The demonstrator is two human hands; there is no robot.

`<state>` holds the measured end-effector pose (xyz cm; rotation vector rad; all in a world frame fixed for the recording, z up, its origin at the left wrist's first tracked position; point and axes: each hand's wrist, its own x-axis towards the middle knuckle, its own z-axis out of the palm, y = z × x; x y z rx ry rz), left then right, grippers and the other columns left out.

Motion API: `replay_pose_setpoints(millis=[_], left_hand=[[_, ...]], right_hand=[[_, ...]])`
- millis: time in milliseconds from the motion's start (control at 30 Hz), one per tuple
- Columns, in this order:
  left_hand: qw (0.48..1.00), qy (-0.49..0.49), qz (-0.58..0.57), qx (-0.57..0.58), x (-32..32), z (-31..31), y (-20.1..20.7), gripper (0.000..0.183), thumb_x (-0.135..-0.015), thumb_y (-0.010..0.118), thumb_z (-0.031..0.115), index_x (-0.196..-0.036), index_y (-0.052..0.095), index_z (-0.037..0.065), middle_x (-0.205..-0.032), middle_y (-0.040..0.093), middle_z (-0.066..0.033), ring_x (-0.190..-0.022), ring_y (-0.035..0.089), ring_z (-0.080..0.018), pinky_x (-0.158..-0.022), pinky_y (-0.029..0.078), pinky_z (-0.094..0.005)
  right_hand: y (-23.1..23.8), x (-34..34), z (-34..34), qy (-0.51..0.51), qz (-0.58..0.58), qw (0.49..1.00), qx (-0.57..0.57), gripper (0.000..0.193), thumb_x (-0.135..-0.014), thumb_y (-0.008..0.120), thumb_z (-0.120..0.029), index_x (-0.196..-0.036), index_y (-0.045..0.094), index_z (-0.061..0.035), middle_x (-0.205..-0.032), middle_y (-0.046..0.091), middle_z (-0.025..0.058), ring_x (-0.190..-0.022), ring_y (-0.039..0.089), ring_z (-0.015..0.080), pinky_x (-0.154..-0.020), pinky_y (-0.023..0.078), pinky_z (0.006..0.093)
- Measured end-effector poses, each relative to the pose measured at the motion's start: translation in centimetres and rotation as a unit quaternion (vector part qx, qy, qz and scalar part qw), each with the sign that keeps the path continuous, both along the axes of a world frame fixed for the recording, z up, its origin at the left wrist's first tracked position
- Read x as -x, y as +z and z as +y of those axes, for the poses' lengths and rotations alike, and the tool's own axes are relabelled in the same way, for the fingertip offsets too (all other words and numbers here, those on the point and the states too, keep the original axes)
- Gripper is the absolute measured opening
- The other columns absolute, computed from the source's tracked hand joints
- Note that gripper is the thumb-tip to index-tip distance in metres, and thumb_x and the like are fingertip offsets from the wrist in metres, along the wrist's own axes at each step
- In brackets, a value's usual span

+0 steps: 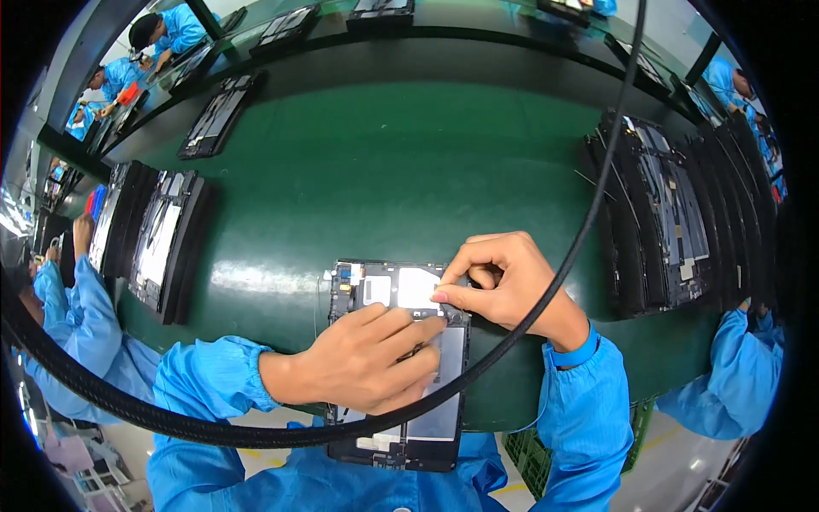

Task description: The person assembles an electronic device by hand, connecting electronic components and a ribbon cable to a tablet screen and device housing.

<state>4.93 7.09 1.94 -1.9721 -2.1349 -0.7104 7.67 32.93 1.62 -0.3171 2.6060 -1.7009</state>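
Observation:
An opened tablet (442, 418) with bare circuit parts lies upright in front of me, its lower end over the table's near edge. Across its middle rests my left hand (363, 358), palm down, fingers apart and bent onto the board; its thumb is hidden. My right hand (516, 277) reaches the tablet's upper right side. Its thumb and forefinger pinch together at the edge of a white rectangular patch (416, 288). What is between those fingertips is too small to make out. A blue band (576, 348) circles my right wrist.
A thick black cable (512, 337) arcs across the view in front of my forearms. Stacks of opened tablets stand at left (162, 239) and right (665, 213) on the green table (367, 162). One tablet (217, 115) lies far left. Co-workers in blue sit around; a green crate (529, 461) is below.

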Motion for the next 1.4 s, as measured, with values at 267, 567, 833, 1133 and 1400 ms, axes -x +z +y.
replay_pose_setpoints(millis=[267, 567, 833, 1133, 1400], left_hand=[[0.999, 0.003, 0.044, 0.002, 0.3, -0.2, -0.2, 0.034, -0.078, 0.080, 0.025, -0.103, 0.068, 0.006, -0.124, 0.071, -0.0138, -0.089, 0.060, -0.0228, -0.071, 0.044, -0.0362], [0.999, 0.008, 0.028, -0.027, 0.2, 0.3, -0.4, 0.033, -0.074, 0.079, 0.022, -0.100, 0.068, 0.005, -0.126, 0.074, -0.0160, -0.084, 0.060, -0.0221, -0.068, 0.044, -0.0361], [1.000, -0.008, 0.003, -0.009, 0.6, 0.3, -0.2, 0.028, -0.073, 0.077, 0.016, -0.095, 0.066, 0.003, -0.121, 0.072, -0.0204, -0.085, 0.061, -0.0240, -0.067, 0.048, -0.0365], [0.998, -0.011, -0.024, -0.049, 0.7, 0.3, -0.5, 0.027, -0.070, 0.076, 0.010, -0.095, 0.067, 0.000, -0.119, 0.072, -0.0214, -0.086, 0.063, -0.0271, -0.066, 0.052, -0.0386], [0.999, -0.032, -0.015, -0.020, 1.1, 0.6, 0.0, 0.031, -0.067, 0.076, 0.011, -0.095, 0.067, -0.001, -0.119, 0.072, -0.0224, -0.084, 0.063, -0.0273, -0.065, 0.049, -0.0381]], right_hand=[[-0.9, 0.3, -0.7, -0.012, 0.033, 0.999, 0.009, 0.016, -0.083, 0.096, -0.009, -0.091, 0.085, -0.0020, -0.062, 0.043, 0.0002, -0.055, 0.031, 0.0081, -0.054, 0.023, 0.0345], [-0.9, -0.1, -0.9, -0.026, 0.036, 0.999, 0.012, 0.015, -0.082, 0.096, -0.010, -0.091, 0.085, -0.0035, -0.060, 0.041, 0.0013, -0.055, 0.031, 0.0105, -0.054, 0.024, 0.0355], [-0.6, -0.1, -1.2, -0.040, -0.003, 0.999, 0.011, 0.015, -0.082, 0.096, -0.010, -0.091, 0.086, -0.0034, -0.060, 0.041, 0.0012, -0.056, 0.032, 0.0100, -0.054, 0.024, 0.0357], [-0.8, -0.1, -1.6, -0.050, 0.025, 0.998, 0.003, 0.015, -0.084, 0.093, -0.018, -0.088, 0.087, -0.0044, -0.055, 0.044, 0.0042, -0.059, 0.046, 0.0167, -0.056, 0.034, 0.0391], [0.0, -0.6, -1.3, -0.064, -0.039, 0.997, -0.002, 0.020, -0.086, 0.092, -0.006, -0.106, 0.086, -0.0025, -0.056, 0.038, -0.0017, -0.053, 0.031, 0.0073, -0.053, 0.023, 0.0337]])
